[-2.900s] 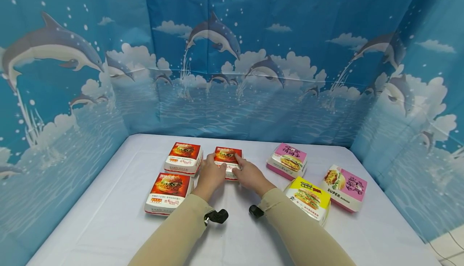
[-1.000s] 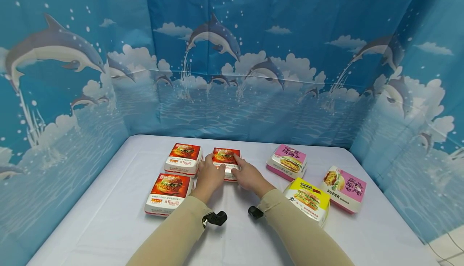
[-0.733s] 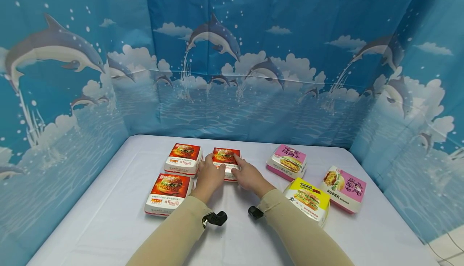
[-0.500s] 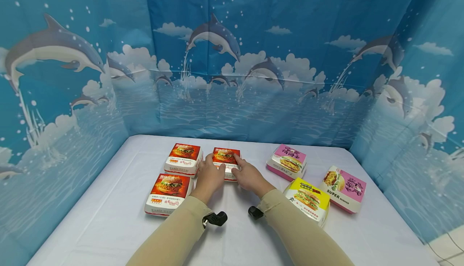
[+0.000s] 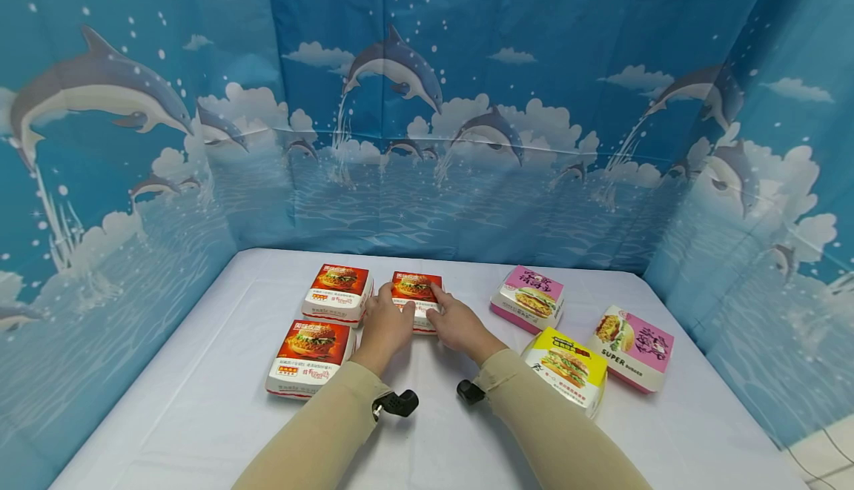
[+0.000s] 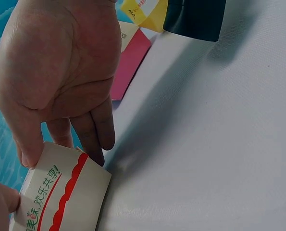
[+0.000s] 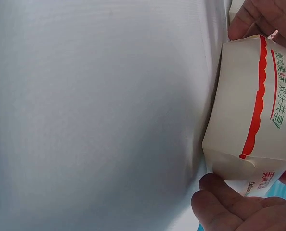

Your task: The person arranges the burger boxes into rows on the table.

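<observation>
A red-and-white burger box (image 5: 416, 290) lies near the back of the white table, between my two hands. My left hand (image 5: 385, 327) grips its left side, the thumb on the near part of the top. On the opposite side my right hand (image 5: 459, 323) grips the box in the same way. The left wrist view shows the box's white front (image 6: 68, 192), with the right hand (image 6: 61, 67) at its far end. In the right wrist view both hands hold the box's ends, and its base appears to rest on the tablecloth.
Two more red burger boxes, one far (image 5: 337, 293) and one nearer (image 5: 311, 358), stand at the left. Two pink boxes, one behind (image 5: 528, 299) and one farther right (image 5: 632, 348), stand with a yellow box (image 5: 567, 370). A dolphin-print curtain (image 5: 427, 179) closes off the back.
Compared with the earliest frame, the box between my hands has shifted slightly left, the hands with it. Over the last second nothing has visibly moved.
</observation>
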The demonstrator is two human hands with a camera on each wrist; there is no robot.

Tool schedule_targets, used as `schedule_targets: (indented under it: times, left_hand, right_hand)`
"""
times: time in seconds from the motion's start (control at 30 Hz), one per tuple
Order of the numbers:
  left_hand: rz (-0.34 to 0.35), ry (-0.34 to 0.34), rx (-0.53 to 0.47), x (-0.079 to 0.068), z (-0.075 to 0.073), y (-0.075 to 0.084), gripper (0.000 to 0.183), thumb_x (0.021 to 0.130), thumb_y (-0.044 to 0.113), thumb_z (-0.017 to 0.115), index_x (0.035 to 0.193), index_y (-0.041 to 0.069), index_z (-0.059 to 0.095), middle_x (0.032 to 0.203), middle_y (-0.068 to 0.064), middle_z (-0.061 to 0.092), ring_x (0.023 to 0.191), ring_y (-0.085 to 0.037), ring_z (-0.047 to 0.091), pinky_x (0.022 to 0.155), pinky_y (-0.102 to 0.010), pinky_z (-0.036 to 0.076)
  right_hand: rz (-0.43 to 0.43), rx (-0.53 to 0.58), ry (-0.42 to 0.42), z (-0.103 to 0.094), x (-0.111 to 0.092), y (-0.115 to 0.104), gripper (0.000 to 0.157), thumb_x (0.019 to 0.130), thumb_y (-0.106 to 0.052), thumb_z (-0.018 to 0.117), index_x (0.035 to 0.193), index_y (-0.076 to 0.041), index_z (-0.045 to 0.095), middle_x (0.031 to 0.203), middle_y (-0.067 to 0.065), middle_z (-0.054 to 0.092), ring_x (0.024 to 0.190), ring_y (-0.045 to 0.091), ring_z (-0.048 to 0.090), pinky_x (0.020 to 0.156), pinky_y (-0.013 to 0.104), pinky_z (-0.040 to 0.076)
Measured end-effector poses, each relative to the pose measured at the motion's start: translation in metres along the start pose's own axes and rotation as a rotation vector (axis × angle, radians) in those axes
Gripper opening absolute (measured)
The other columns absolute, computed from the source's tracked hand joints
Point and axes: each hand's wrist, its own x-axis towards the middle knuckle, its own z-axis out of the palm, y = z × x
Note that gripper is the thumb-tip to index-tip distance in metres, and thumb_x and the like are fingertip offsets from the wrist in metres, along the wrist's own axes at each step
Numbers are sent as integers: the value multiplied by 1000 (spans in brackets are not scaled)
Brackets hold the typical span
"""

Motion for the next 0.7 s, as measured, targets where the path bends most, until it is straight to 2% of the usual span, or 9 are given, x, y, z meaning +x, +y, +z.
schedule_targets:
  times: [0.7]
  left_hand:
    - [23,-3,2,-1,-2,-2,67,104,37,62,160,10,37,154,-31,38,136,-51,46,111,-66,44]
  right_hand:
    - [2,12,5,-1,-2,-1,66,108,-35,55,168,-30,28,173,15,30,162,34,26,129,57,27]
